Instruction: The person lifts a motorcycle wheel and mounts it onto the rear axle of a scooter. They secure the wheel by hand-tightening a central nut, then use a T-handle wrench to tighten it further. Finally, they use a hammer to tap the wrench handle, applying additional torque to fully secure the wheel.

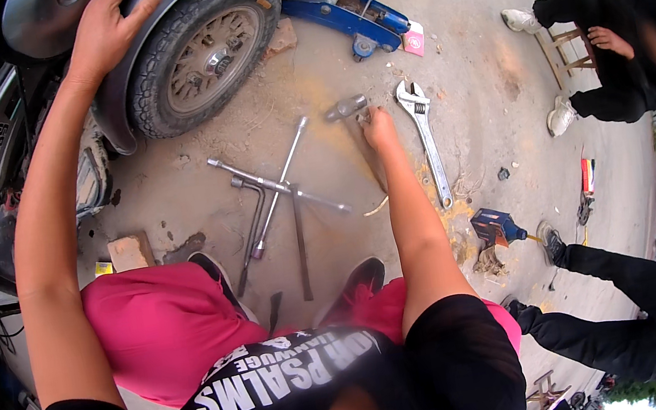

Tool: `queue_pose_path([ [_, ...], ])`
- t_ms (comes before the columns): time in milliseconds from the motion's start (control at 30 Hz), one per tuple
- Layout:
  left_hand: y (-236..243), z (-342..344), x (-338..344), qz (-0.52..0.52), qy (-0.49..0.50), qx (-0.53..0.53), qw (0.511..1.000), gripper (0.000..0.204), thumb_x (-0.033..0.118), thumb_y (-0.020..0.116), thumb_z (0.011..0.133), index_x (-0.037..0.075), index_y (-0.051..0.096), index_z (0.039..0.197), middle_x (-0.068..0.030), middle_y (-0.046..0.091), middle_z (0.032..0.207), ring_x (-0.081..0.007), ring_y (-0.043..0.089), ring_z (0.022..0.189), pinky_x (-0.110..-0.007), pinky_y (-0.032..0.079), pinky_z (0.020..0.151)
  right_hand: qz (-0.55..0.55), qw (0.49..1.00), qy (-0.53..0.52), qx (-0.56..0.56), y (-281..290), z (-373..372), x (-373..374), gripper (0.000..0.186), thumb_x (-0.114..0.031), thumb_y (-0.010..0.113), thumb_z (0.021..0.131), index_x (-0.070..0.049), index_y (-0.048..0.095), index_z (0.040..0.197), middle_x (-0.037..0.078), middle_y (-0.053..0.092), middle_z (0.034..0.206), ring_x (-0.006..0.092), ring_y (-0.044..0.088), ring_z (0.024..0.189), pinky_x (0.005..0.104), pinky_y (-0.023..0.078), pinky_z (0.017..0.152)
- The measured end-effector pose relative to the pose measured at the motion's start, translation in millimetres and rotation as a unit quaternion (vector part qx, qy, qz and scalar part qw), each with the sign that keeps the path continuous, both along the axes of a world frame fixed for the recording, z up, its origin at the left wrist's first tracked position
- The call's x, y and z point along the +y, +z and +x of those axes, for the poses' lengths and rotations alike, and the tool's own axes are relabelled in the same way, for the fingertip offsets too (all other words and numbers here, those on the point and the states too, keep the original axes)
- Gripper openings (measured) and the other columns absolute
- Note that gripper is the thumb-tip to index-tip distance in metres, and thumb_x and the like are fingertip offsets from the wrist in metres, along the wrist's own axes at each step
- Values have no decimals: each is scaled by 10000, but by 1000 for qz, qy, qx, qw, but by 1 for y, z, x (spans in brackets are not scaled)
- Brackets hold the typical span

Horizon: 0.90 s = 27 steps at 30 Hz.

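My left hand (111, 30) rests on the dark fender (150, 12) above the wheel (211, 58), its thumb spread from the fingers. Low over the ground, my right hand (377, 127) has its fingers curled at a hammer (345, 108), close behind the metal head. My forearm partly covers the handle. Just right of it lies a large adjustable wrench (425, 145). A four-way lug wrench (279, 187) is on the ground between my hands and my feet. Beside it are an L-shaped socket wrench (260, 214) and a flat metal bar (301, 246).
A blue floor jack (344, 18) stands by the wheel, with a pink box (414, 39) at its end. One brick (129, 252) lies near my left knee. A blue power tool (494, 225) is at right. Two people, one seated (616, 47), are on the right.
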<state>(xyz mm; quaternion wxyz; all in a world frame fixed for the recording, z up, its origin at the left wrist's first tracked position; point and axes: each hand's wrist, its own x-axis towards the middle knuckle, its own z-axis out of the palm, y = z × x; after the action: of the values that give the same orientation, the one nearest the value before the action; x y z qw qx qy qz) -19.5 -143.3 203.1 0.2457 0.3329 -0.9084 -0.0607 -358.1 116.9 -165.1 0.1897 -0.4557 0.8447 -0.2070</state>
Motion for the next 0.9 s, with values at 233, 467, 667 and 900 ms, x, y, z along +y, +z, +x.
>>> queue_pose_path([
  [233,-13,15,-13,-26,-19,9,999,538,364,654,848,60,598,1289,-173,575,1319,-348,546,1225,-431,429,1048,-50,996,-45,-55,54,19,-34,303,-64,668,827,51,550,1081,255,629,1024,418,628,987,450,507,875],
  [467,-21,19,-18,-27,-32,30,999,541,394,650,851,63,604,1276,-167,578,1319,-336,550,1226,-429,432,1046,-294,922,37,-249,143,178,-142,283,-169,723,863,27,591,1019,184,693,891,275,684,802,387,521,724],
  [667,-14,11,-17,2,-43,44,998,529,386,659,853,43,612,1254,-172,583,1309,-341,556,1213,-425,439,1035,-264,938,-24,-221,193,217,-176,177,-36,712,820,37,613,946,168,696,810,269,682,720,383,521,687],
  [900,-34,29,-38,-8,-63,48,997,446,310,594,966,102,583,1359,-90,542,1422,-239,486,1334,-350,331,1125,-363,906,-55,-210,170,236,-192,219,-22,743,767,61,569,871,248,631,853,390,638,785,437,492,705],
])
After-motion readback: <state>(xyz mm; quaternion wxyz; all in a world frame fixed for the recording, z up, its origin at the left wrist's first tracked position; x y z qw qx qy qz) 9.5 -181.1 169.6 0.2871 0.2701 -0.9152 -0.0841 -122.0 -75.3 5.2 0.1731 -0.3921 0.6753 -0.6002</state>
